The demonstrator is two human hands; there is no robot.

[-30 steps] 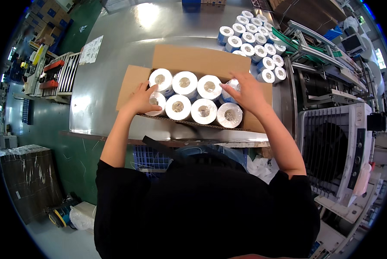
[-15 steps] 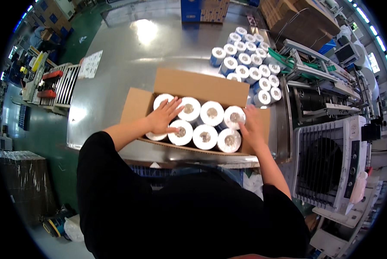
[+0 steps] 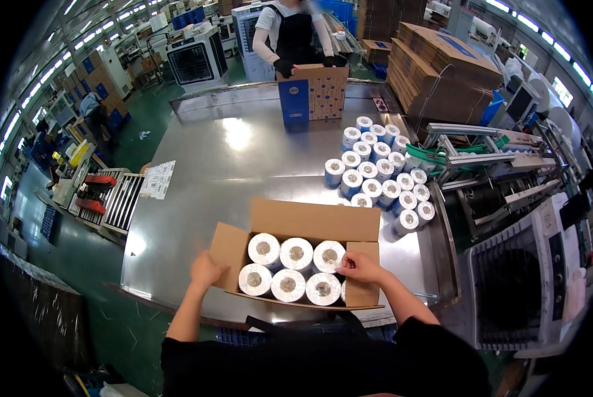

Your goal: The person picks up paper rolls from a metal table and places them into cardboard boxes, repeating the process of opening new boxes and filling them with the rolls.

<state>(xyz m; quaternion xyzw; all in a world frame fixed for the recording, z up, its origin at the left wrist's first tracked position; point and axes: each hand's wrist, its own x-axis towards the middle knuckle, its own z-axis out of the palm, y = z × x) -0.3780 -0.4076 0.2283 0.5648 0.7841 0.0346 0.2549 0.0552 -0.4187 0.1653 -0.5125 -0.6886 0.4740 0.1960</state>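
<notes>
An open cardboard carton [image 3: 315,220] stands in front of me, with two rows of white-ended rolls [image 3: 288,284] upright inside. My left hand [image 3: 207,270] is at the outer edge of the carton's left flap [image 3: 229,257], thumb toward its inner side. The flap leans outward. At the other end, my right hand [image 3: 361,266] has its fingers curled at the edge of the right flap [image 3: 362,292]. That flap is folded inward and covers the rolls at that end. The far long flap stands raised.
Several blue-and-white rolls [image 3: 372,188] stand on the metal table [image 3: 197,221] at right. Across it, a co-worker [image 3: 295,36] in black gloves holds a blue-and-brown carton [image 3: 313,98]. A roller conveyor [image 3: 120,202] lies left; a machine frame [image 3: 481,155] and an air cooler [image 3: 518,284] stand right.
The view has tilted up, bringing the co-worker in. My hands have left the roll tops and gone to the end flaps. The right flap has swung inward over the rolls.
</notes>
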